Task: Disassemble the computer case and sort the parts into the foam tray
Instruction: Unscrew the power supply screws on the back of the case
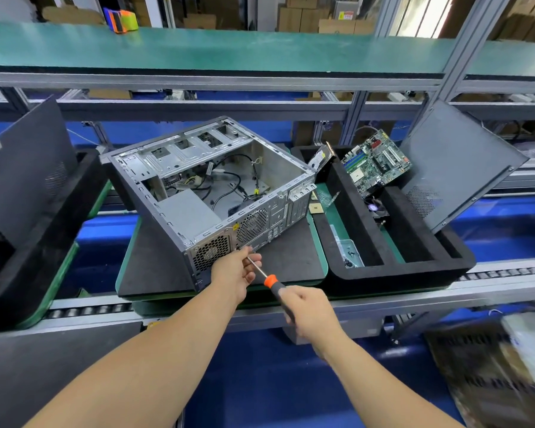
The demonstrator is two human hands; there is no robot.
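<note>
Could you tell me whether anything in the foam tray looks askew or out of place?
The motherboard sits tilted, propped on the foam tray wall rather than flat in a slot. A side panel leans against the tray's right edge. Loose screws lie in a small dish. Nothing looks damaged.

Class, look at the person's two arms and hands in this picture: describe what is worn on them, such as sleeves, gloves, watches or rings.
Both forearms are bare as far as the picture shows: no sleeves reach into view. The left hand and the right hand wear no gloves. No watch, bracelet or strap shows on either wrist, and no ring is visible on the fingers, though the right hand is slightly blurred.
</note>
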